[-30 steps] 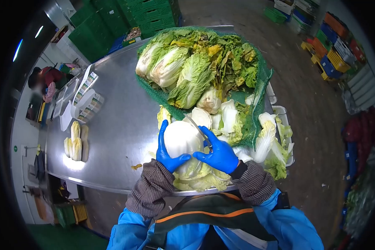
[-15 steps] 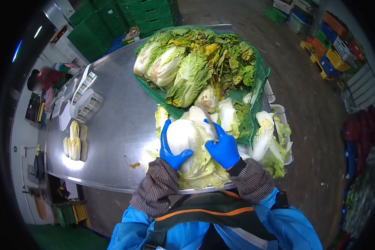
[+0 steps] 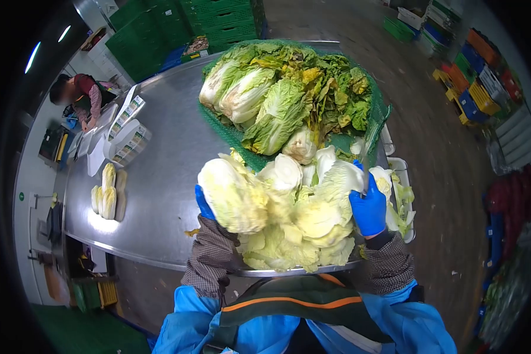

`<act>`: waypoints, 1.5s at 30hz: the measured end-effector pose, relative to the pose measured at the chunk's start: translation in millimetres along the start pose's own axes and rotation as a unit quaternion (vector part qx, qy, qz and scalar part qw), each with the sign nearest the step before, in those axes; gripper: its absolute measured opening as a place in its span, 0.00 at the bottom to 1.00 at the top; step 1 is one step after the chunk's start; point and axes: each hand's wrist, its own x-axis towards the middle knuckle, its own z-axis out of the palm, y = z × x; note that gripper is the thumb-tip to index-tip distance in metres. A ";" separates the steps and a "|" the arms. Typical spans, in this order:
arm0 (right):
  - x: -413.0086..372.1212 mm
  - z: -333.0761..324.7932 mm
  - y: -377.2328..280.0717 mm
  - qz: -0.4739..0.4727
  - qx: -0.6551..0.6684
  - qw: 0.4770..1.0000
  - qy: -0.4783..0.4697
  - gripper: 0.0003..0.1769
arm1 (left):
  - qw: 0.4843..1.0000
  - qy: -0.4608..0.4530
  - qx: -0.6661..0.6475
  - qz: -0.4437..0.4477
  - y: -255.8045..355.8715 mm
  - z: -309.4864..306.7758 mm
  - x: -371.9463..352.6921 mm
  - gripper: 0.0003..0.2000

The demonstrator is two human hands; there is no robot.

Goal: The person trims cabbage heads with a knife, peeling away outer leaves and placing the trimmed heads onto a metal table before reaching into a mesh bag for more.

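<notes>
Holding one oval yellow-white cabbage inward of blue-gloved left hand, one thin metal knife in blue-gloved right hand.

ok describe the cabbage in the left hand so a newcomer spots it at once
On the steel table, find the green net of cabbages. Between it and the wearer, the left hand holds the cabbage, pale yellow with a white base. Unlike the greener, leafier ones in the net, it is pale and in a hand.
</notes>
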 end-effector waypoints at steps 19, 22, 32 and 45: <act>0.0 45.7 -32.6 0.083 0.047 0.966 -0.241 0.41 | 0.975 0.078 0.005 -0.208 -24.7 18.5 -47.8 0.35; 4.8 40.8 -50.9 -0.081 0.060 0.983 -0.154 0.45 | 0.975 0.057 0.061 -0.206 -25.7 16.2 -45.7 0.38; 9.1 35.2 -73.9 0.047 0.276 0.905 -0.321 0.31 | 0.959 0.010 0.157 -0.236 -28.4 16.6 -49.5 0.42; 20.8 31.5 -71.8 -0.050 -0.026 0.991 -0.121 0.42 | 0.929 -0.020 0.368 -0.003 -10.9 -0.8 -15.3 0.47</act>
